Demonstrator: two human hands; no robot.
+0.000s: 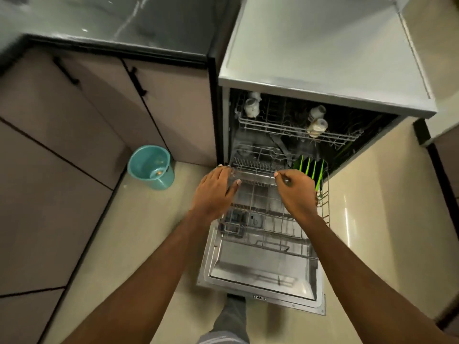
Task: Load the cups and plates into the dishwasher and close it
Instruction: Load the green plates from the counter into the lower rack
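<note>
The dishwasher [323, 78] stands open, its door [260, 274] folded flat to the floor. The lower wire rack [263, 214] is pulled out over the door. Several black plates with green rims [309, 168] stand upright at its right side. White cups [252, 108] sit upside down in the upper rack [293, 129], more of them [316, 121] to the right. My left hand [214, 188] hovers over the lower rack's left part, fingers spread, holding nothing. My right hand [296, 188] is above the rack just left of the plates, fingers curled; nothing visible in it.
A teal bucket [151, 167] stands on the floor left of the dishwasher. Beige cabinets [74, 135] with black handles run along the left under a dark counter [124, 23]. My foot [233, 311] is at the door's front edge. Another cabinet edge [444, 155] sits right.
</note>
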